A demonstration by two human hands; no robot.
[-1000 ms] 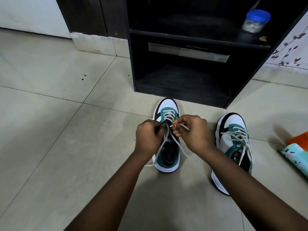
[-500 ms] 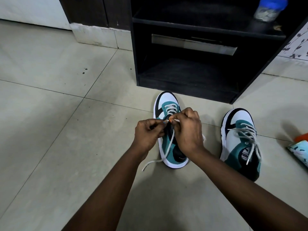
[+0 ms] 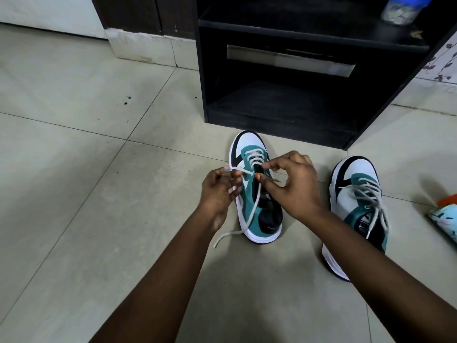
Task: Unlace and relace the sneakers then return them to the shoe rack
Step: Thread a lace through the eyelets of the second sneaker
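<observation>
On the tiled floor before the black shoe rack, the left hand pinches the lace of the nearer teal-and-white sneaker; the right hand pinches its other end. The second sneaker stands just right, laced.

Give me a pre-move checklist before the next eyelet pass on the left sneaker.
1. Left hand pinches the grey flat lace: ok.
2. Right hand pinches the other lace tip: ok.
3. Teal, white and black left sneaker flat on the beige tiled floor: ok.
4. Next eyelet visible: cannot tell, fingers cover it.
5. Matching right sneaker laced: ok, though untied.
6. Black wooden shoe rack bottom shelf free: ok.
</observation>
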